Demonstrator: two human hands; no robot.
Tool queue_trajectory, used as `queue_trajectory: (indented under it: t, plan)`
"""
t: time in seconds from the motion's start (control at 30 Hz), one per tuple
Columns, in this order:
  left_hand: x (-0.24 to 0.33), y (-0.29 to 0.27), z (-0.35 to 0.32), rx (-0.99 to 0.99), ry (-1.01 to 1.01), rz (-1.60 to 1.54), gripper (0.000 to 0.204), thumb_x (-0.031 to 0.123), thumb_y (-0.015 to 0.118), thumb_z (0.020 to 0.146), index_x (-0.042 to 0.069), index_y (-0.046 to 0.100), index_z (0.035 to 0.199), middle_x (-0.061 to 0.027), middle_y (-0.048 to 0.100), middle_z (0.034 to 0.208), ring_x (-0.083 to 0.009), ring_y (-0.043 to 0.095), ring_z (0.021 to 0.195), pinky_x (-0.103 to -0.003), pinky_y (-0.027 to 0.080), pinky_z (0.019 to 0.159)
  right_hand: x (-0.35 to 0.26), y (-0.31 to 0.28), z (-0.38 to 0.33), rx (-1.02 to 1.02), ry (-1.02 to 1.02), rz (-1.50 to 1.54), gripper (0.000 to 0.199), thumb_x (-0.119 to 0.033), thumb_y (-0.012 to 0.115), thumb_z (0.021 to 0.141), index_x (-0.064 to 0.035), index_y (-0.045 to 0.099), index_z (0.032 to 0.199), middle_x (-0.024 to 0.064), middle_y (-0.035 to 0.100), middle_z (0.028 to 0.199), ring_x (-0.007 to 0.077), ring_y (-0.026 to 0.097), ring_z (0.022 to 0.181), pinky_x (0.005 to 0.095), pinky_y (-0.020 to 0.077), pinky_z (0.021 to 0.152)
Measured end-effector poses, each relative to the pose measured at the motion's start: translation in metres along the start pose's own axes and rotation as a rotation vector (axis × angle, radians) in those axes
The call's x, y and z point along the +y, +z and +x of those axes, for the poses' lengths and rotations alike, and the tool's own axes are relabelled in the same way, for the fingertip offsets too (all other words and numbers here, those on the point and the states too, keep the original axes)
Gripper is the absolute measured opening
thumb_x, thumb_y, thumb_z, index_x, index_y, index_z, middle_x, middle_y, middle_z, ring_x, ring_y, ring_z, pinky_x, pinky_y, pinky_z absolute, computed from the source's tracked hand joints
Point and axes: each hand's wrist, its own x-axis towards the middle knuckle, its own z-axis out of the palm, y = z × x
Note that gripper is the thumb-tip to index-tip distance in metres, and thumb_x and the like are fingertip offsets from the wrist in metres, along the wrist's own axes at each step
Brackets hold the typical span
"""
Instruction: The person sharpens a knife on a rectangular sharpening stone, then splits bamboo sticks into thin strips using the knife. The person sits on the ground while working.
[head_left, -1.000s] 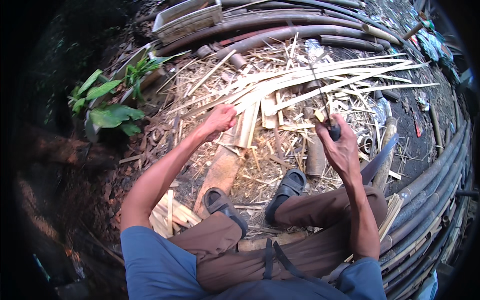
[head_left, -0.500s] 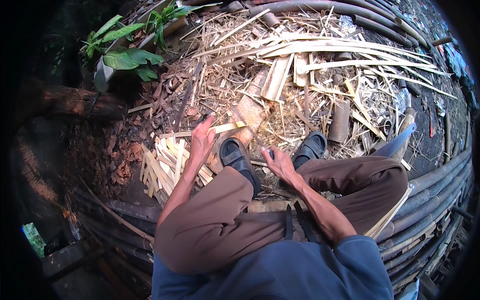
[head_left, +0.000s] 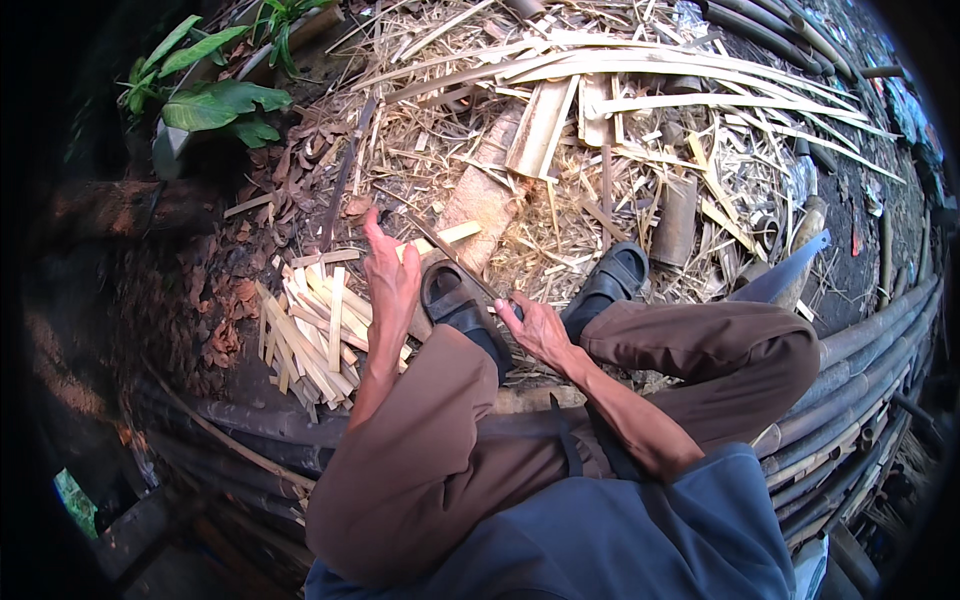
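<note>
My left hand pinches the near end of a short pale bamboo strip between thumb and fingers, with the index finger stretched forward. In my right hand is the dark handle of a knife. Its long thin blade slants up and left, crossing the strip. Just beyond my left sandal, both hands work over a flat wooden block. Left of that foot, a pile of short split bamboo strips lies beside my left forearm.
Long pale bamboo strips spread across shavings-covered ground at the far side. A short bamboo section lies beyond my right sandal. Beside my right knee rests a saw blade. Bamboo poles run along the right; a leafy plant grows far left.
The view has shifted slightly. My left index finger has straightened forward, and the strip has turned to a steeper slant. The knife blade now lies across the strip, nearer my left hand.
</note>
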Motion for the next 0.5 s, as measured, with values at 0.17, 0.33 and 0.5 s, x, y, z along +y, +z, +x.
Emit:
queue_trajectory:
  t: [0.17, 0.33, 0.5]
  plan:
    - [0.004, 0.003, 0.0, -0.025, 0.063, -0.012, 0.073, 0.005, 0.058, 0.088, 0.003, 0.023, 0.152, -0.0168, 0.057, 0.073, -0.0318, 0.059, 0.06, -0.044, 0.049, 0.065, 0.028, 0.0, 0.016, -0.003, 0.108, 0.052, 0.067, -0.058, 0.042, 0.101, 0.0045, 0.066, 0.102, 0.0364, 0.066, 0.09, 0.0521, 0.065, 0.093, 0.0565, 0.0492, 0.082]
    - [0.01, 0.029, 0.012, 0.011, -0.22, -0.476, 0.07, 0.004, 0.064, 0.088, 0.005, 0.031, 0.15, -0.0121, 0.069, 0.091, -0.0225, 0.068, 0.082, -0.035, 0.055, 0.08, 0.057, 0.008, 0.02, 0.057, 0.106, 0.135, 0.062, -0.055, 0.045, 0.102, 0.0037, 0.064, 0.094, 0.0228, 0.061, 0.074, 0.0344, 0.061, 0.075, 0.0468, 0.0478, 0.072]
    - [-0.104, 0.106, 0.028, 0.145, 0.22, -0.214, 0.041, 0.01, 0.053, 0.1, -0.005, 0.044, 0.138, -0.0126, 0.07, 0.094, -0.0164, 0.066, 0.076, -0.03, 0.053, 0.072, 0.047, 0.013, 0.025, -0.057, 0.116, 0.262, 0.059, -0.056, 0.046, 0.101, 0.0001, 0.06, 0.088, 0.0101, 0.054, 0.068, 0.018, 0.053, 0.066, 0.0393, 0.047, 0.066]
